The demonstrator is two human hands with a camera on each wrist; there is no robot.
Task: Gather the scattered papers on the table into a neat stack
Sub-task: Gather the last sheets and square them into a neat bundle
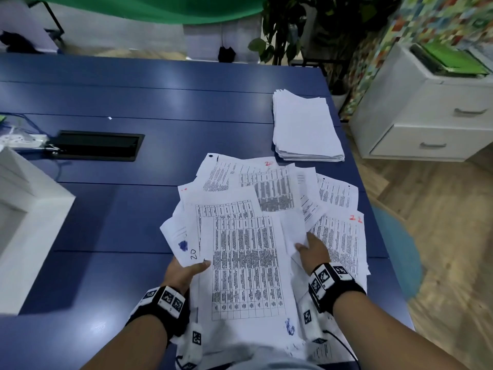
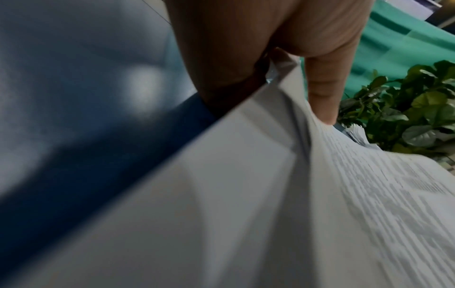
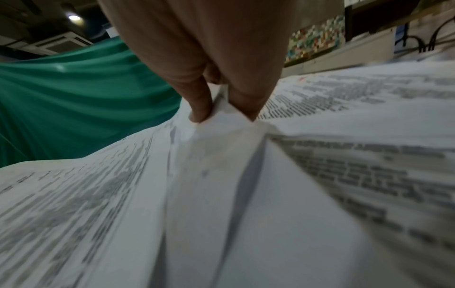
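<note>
Several printed sheets, the scattered papers (image 1: pixel 248 257), lie fanned and overlapping at the near right of the blue table (image 1: pixel 106 209). My left hand (image 1: pixel 186 271) grips the pile's left edge, thumb on top (image 2: pixel 322 93) and fingers underneath. My right hand (image 1: pixel 312 249) pinches a bunch of sheets on the pile's right side, thumb and finger pressed together on the paper (image 3: pixel 221 113). Further sheets (image 1: pixel 338 236) lie under and to the right of that hand. A squared white stack (image 1: pixel 306 126) rests at the far right of the table.
A black cable hatch (image 1: pixel 96 145) is set in the table at the left, with a white power strip (image 1: pixel 21 140) beside it. A white box (image 1: pixel 24 222) stands at the near left. A white drawer cabinet (image 1: pixel 426 116) and a plant (image 1: pixel 282 30) stand beyond the right edge.
</note>
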